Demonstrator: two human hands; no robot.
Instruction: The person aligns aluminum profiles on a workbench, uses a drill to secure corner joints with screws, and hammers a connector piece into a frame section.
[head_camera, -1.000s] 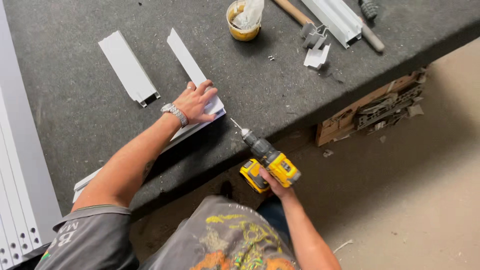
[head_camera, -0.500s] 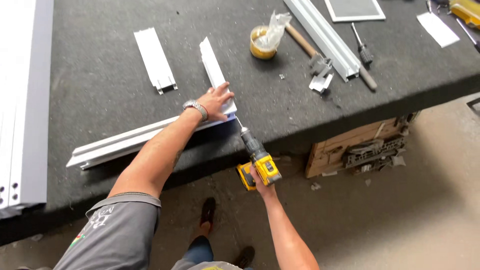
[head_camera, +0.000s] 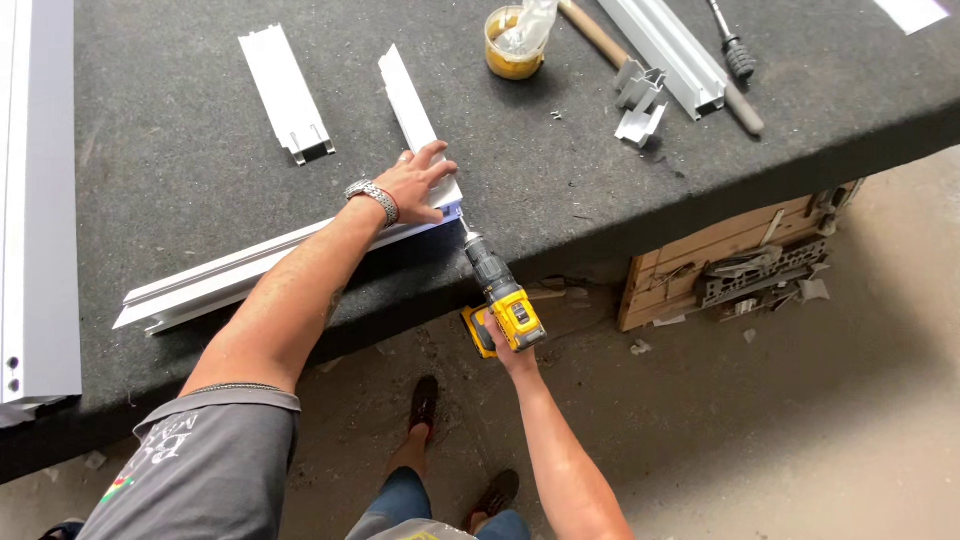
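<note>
The left hand (head_camera: 418, 185) lies flat, fingers spread, pressing down the joint where a long white profile (head_camera: 250, 270) meets a shorter white profile (head_camera: 415, 110) near the table's (head_camera: 560, 190) front edge. The right hand (head_camera: 508, 345) has its grip wrapped tight around a yellow drill (head_camera: 500, 300), held off the table with its bit at the corner. Bare table lies right of the joint. Farther back sit a short offcut (head_camera: 285, 92), a yellow cup (head_camera: 513, 45) and small brackets (head_camera: 640, 100).
</note>
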